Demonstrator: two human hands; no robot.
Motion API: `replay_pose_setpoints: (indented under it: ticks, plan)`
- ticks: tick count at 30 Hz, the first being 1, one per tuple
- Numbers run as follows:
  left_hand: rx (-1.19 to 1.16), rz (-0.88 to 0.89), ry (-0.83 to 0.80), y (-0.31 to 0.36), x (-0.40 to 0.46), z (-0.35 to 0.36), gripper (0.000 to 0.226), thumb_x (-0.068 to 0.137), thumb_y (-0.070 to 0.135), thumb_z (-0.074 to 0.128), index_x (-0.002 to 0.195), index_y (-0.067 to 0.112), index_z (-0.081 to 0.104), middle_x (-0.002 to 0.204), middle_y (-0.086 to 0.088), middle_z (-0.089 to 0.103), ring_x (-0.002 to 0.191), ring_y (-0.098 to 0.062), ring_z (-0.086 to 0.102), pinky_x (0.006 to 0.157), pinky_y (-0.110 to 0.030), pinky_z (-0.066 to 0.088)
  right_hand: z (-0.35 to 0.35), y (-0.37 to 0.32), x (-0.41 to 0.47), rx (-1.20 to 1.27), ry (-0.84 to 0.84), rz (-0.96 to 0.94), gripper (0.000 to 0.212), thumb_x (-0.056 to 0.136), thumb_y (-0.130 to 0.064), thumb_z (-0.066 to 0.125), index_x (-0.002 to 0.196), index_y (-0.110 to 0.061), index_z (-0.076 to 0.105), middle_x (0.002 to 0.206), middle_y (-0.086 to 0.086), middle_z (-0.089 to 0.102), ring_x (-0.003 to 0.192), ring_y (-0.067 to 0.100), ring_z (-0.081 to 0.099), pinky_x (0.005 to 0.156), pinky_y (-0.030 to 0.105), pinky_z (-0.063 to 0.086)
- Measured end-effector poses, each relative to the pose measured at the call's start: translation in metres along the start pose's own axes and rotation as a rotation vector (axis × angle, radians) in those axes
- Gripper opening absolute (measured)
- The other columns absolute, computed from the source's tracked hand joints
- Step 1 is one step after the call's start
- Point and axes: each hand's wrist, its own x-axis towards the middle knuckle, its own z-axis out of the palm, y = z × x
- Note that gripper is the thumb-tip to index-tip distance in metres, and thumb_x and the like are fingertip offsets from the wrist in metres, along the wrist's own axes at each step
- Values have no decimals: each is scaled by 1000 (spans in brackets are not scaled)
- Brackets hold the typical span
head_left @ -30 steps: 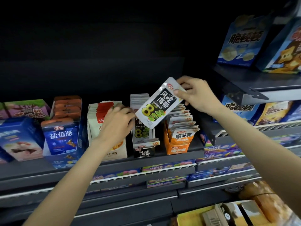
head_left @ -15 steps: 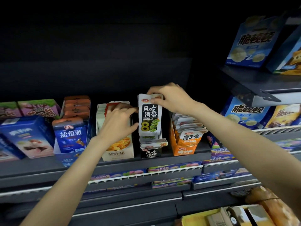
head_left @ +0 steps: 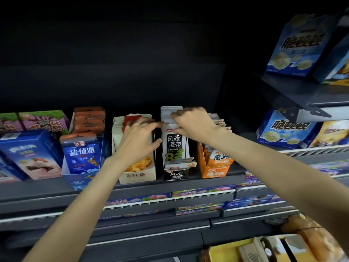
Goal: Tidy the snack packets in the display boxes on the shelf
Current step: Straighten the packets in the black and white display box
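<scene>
The landmark here was the black-and-white display box (head_left: pixel 175 173) at the middle of the shelf (head_left: pixel 56 188), and everything that mattered lay directly above it. A kelp packet (head_left: pixel 174 143) stood upright in that box, its long axis vertical, its printed face toward the camera, at the front of a row of like packets (head_left: pixel 171 114) running back from the box's front lip.

The right hand (head_left: pixel 194 125) sat on top of the packet, its fingers curled over the packet's upper edge. That grip seemed to pinch the top edge rather than lie spread, though the fingertips were partly hidden behind the packet. The left hand (head_left: pixel 140 142) lay just left of the box, palm over the cream box (head_left: pixel 136 173) next door, its fingers stretched rightward until the tips touched the left side of the kelp row. That grip was spread, holding nothing.

So the packet lay straight below the right hand, which was the nearer one and already on it, while the left only braced the row from the side. In my judgement the packet was nearly seated, and what remained was a downward press along its long axis until its top came level with the row behind. The risk I saw was the packet leaning forward over the box's low front lip. Right of the landmark, the orange box (head_left: pixel 215 172) held its own packets, some fanned unevenly.
</scene>
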Motion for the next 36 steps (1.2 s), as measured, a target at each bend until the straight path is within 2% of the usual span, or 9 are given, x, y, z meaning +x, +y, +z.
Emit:
replay_pose_setpoints:
  ticks: [4, 12, 15, 18, 22, 27, 30, 33, 36]
  plan:
    - [35, 37, 16, 0, -2, 2, 43, 86, 29, 64, 128, 26, 56, 122, -1, 62, 125, -22, 44, 92, -46, 36, 4, 2, 0, 66, 30, 84, 56, 87, -46, 61, 126, -9, 46, 112, 8, 62, 96, 28, 63, 64, 31, 38]
    - [165, 106, 41, 5, -1, 3, 34, 84, 23, 66, 117, 29, 65, 118, -2, 58, 116, -29, 49, 90, -48, 41, -18, 17, -29, 457, -1, -52, 12, 91, -32, 59, 93, -20, 61, 88, -10, 60, 77, 7, 52, 61, 23, 38]
    - [156, 128, 74, 8, 1, 3, 32, 82, 21, 69, 114, 27, 65, 120, -5, 57, 115, -31, 50, 89, -50, 43, -25, 19, -48, 547, -57, -121, 11, 90, -32, 63, 93, -22, 65, 86, -15, 60, 78, -1, 47, 66, 13, 36]
    - [144, 163, 98, 12, 4, 4, 28, 84, 20, 67, 112, 24, 66, 123, -4, 56, 115, -30, 50, 88, -48, 43, -27, 17, -56, 603, -204, -165, 16, 87, -37, 66, 96, -24, 67, 88, -14, 64, 82, 0, 55, 71, 18, 42]
    - [151, 177, 99, 14, 5, 9, 27, 84, 20, 66, 112, 21, 66, 123, -4, 56, 115, -29, 50, 88, -49, 44, -26, 9, -52, 556, -263, -199, 14, 91, -31, 61, 100, -22, 67, 89, -10, 67, 80, 2, 59, 69, 21, 46]
    - [128, 179, 75, 12, 6, 10, 33, 82, 17, 69, 115, 19, 67, 110, -7, 60, 107, -32, 53, 83, -46, 48, -19, -6, -40, 201, -114, -200, 27, 96, -15, 42, 121, -18, 54, 100, 4, 67, 86, 23, 64, 60, 29, 37]
    - [-40, 194, 12, 12, 6, 9, 39, 83, 4, 65, 120, 14, 63, 108, -7, 65, 102, -27, 59, 83, -36, 48, -16, -13, -32, 149, -127, -139, 33, 98, -21, 46, 131, -18, 47, 101, 7, 66, 89, 27, 65, 61, 30, 37]
    - [-263, 123, -50, 12, 3, 6, 46, 89, -4, 54, 131, 15, 55, 121, 1, 63, 104, -13, 59, 83, -10, 39, -15, -9, -26, 249, -165, -53, 30, 98, -23, 48, 127, -20, 52, 100, 8, 67, 94, 29, 64, 64, 31, 34]
    - [-480, -24, -174, 15, 0, 1, 52, 90, -1, 55, 136, 19, 45, 118, 17, 51, 104, 3, 51, 80, 4, 34, -26, 6, -31, 363, -53, 90, 25, 96, -21, 51, 120, -20, 59, 94, 6, 69, 88, 27, 65, 66, 30, 40]
